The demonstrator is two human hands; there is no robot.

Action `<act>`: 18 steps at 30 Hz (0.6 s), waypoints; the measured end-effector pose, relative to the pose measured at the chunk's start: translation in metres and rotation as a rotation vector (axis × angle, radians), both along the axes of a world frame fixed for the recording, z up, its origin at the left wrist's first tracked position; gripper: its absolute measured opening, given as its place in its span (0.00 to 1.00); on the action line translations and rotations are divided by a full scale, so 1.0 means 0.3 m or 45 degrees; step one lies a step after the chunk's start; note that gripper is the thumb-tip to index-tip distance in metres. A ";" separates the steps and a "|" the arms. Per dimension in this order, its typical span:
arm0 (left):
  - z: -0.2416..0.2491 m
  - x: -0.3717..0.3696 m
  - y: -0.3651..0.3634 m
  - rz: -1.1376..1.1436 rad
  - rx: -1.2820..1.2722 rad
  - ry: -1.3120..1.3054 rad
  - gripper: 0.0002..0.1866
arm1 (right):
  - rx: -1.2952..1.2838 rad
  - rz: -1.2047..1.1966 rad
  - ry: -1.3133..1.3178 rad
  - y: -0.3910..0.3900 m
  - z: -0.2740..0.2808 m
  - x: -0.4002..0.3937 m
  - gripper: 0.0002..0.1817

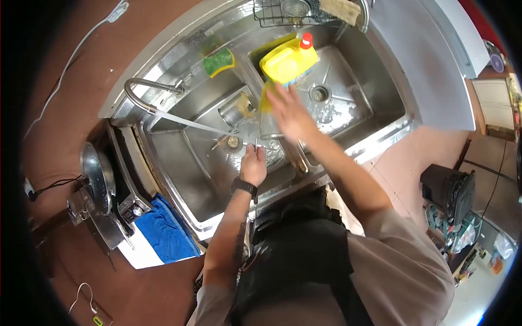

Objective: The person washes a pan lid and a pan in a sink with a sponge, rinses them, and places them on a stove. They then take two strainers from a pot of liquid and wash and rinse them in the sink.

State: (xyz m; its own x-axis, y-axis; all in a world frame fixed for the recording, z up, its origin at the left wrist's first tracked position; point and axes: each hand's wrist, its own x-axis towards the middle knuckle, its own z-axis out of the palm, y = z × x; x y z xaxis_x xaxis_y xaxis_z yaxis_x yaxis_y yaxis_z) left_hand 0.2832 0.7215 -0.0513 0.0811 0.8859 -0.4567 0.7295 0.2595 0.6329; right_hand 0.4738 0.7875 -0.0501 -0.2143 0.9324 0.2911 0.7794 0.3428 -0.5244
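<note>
My left hand [254,164], below a black wristband, is closed around a thin metal utensil [256,142] over the left basin [187,163]; its far end is hard to make out. A stream of water [193,124] runs from the curved faucet [142,103] toward that hand. My right hand [293,117], blurred by motion, reaches over the divider with its fingers stretched out. Its fingertips are close to the yellow bottle with a red cap [288,61]. A metal cup [231,114] lies tipped in the left basin, near the drain [232,142] with food scraps.
A green and yellow sponge [219,62] sits on the rear ledge. The right basin [348,98] has a wet floor and its own drain [319,94]. A wire rack [266,16] stands behind. A blue cloth [167,231] and a metal lid [98,168] are at the left.
</note>
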 end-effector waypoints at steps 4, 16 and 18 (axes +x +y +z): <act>-0.216 -0.025 -0.003 0.308 -0.193 -0.254 0.18 | -0.010 0.002 -0.170 0.033 -0.055 -0.043 0.23; -0.056 -0.004 0.066 0.561 -0.714 -0.770 0.09 | -0.046 -0.045 -0.024 -0.144 0.088 -0.014 0.23; -0.009 0.027 0.052 0.560 -0.735 -0.809 0.09 | -0.016 0.013 -0.062 -0.171 0.112 0.040 0.25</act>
